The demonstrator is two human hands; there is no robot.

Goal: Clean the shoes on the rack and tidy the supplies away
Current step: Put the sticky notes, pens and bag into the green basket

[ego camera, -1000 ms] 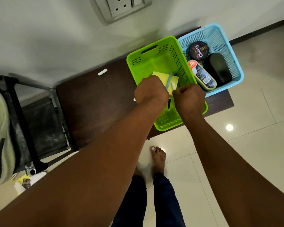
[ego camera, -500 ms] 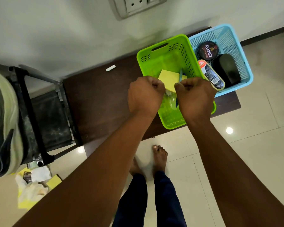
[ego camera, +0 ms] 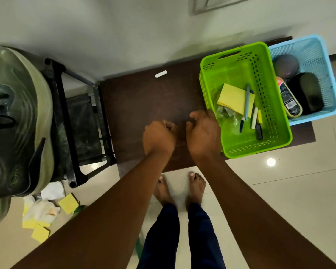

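A green basket point(ego camera: 275, 105) stands on the dark table point(ego camera: 144, 98) and holds a yellow cloth point(ego camera: 233, 98), a toothbrush point(ego camera: 246, 101), small brushes and crumpled clear plastic. Beside it on the right, a blue basket point(ego camera: 326, 78) holds a polish tin point(ego camera: 285, 66), a polish bottle point(ego camera: 288, 100) and a black brush point(ego camera: 308, 92). My left hand point(ego camera: 159, 136) hovers over the table with fingers curled and nothing in it. My right hand point(ego camera: 204, 131) is loosely curled just left of the green basket, also holding nothing. A pale green shoe point(ego camera: 16, 121) sits on the black rack point(ego camera: 72, 113) at left.
Yellow cloths and crumpled white tissues point(ego camera: 41, 212) lie on the tiled floor below the rack. A small white piece point(ego camera: 161, 73) rests near the table's back edge by the wall. My bare feet point(ego camera: 180, 189) stand at the table's front edge.
Both hands have pulled out of the green basket and moved left over the table, leaving the cloth, brushes and plastic inside. The view has shifted left.
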